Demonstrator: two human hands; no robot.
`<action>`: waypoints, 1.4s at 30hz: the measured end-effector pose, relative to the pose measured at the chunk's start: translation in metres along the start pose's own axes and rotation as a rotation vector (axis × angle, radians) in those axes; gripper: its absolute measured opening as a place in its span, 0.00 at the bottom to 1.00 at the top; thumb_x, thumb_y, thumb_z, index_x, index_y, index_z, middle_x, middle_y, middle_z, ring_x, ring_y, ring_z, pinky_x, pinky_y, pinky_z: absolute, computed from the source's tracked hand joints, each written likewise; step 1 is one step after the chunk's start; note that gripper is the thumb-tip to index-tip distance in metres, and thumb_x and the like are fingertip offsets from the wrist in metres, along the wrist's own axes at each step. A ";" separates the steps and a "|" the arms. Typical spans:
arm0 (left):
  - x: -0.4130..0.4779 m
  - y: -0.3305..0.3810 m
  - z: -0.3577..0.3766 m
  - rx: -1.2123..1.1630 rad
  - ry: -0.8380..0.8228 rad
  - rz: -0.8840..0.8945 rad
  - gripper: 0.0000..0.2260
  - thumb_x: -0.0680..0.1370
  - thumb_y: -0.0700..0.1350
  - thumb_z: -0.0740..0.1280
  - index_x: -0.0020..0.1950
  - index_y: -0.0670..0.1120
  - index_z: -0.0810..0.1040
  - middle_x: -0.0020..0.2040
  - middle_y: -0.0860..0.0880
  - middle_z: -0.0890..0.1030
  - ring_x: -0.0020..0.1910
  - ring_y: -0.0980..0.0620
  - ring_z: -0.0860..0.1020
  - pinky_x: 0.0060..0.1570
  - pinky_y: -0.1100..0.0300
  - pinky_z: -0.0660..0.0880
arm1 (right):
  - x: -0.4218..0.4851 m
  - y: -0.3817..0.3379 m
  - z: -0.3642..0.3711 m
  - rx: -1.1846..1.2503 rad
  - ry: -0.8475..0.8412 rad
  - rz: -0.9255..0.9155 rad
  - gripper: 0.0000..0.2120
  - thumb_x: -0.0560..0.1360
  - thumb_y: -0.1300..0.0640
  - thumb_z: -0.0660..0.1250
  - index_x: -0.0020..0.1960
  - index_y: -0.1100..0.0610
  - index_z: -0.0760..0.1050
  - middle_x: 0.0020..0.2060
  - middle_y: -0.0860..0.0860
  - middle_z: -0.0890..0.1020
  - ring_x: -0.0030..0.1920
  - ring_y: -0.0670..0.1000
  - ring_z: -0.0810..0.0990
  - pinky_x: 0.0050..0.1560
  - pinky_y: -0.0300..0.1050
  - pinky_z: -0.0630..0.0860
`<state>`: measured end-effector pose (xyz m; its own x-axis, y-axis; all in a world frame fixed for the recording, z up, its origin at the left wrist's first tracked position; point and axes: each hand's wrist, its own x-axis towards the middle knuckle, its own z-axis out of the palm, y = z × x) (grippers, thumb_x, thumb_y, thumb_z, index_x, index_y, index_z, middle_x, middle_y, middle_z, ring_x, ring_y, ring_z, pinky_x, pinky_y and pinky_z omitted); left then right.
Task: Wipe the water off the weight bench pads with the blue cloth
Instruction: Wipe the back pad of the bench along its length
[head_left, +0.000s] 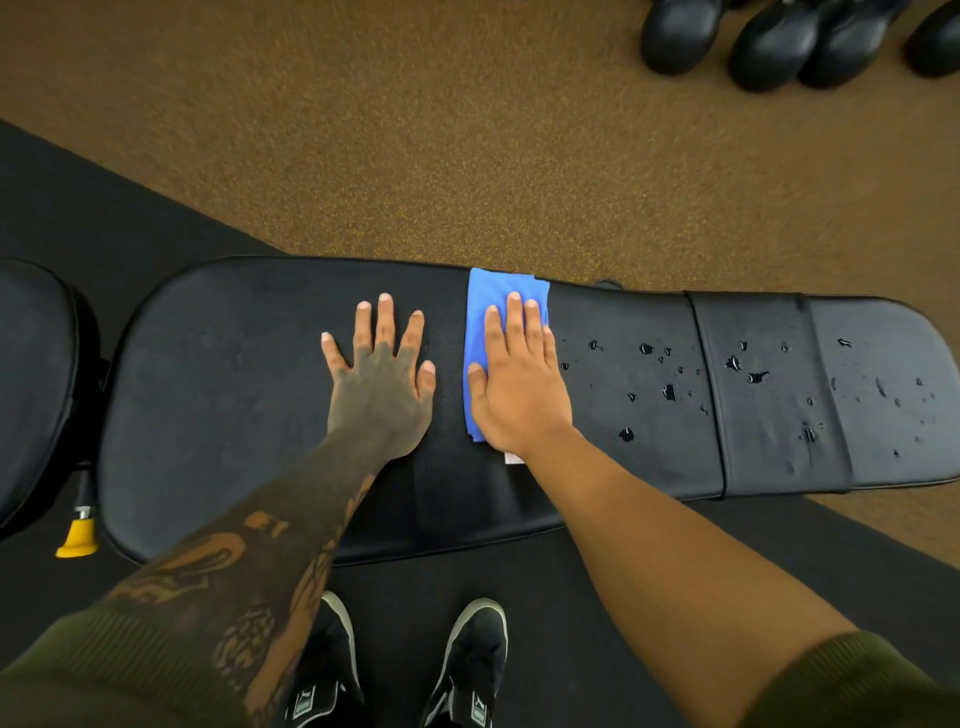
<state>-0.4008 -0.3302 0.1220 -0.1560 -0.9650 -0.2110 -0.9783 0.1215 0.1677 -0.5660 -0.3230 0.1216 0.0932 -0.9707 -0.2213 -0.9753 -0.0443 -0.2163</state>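
Brown gym floor (415, 156) behind; my right hand (519, 384) presses the blue cloth (488, 312) flat, left hand (382, 374) spread empty. Droplets (670, 391) right could smear if the cloth soaks.

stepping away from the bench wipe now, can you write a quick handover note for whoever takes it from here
Left hand: flat on the long pad, open, holding nothing.
Right hand: pressed flat on the blue cloth at mid-pad, no closed grip.
Done: the pad on the left-hand side of the cloth looks dry.
Left: water droplets on the pad's other side, out to the far end. The seat pad shows no drops.
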 end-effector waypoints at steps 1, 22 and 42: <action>0.000 0.000 0.002 0.011 -0.005 0.002 0.27 0.82 0.54 0.48 0.79 0.50 0.47 0.81 0.44 0.44 0.79 0.43 0.42 0.73 0.33 0.44 | 0.000 0.000 0.000 -0.011 -0.007 -0.013 0.31 0.82 0.47 0.47 0.79 0.57 0.41 0.79 0.58 0.40 0.78 0.57 0.35 0.77 0.54 0.38; 0.003 -0.002 0.000 0.062 -0.039 0.022 0.27 0.81 0.57 0.47 0.79 0.53 0.46 0.80 0.42 0.43 0.78 0.40 0.41 0.71 0.29 0.43 | 0.012 0.025 -0.020 -0.013 0.055 0.065 0.30 0.81 0.47 0.51 0.79 0.54 0.47 0.79 0.59 0.44 0.78 0.60 0.40 0.77 0.58 0.40; 0.000 0.033 0.006 0.033 -0.073 0.026 0.27 0.81 0.55 0.47 0.79 0.51 0.44 0.80 0.43 0.41 0.78 0.41 0.39 0.72 0.31 0.42 | -0.025 0.047 -0.005 -0.025 -0.026 -0.005 0.28 0.82 0.47 0.45 0.79 0.51 0.42 0.79 0.55 0.41 0.78 0.56 0.37 0.76 0.54 0.39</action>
<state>-0.4335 -0.3245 0.1220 -0.1893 -0.9421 -0.2767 -0.9777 0.1548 0.1420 -0.6156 -0.3021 0.1220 0.1033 -0.9640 -0.2450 -0.9795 -0.0557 -0.1938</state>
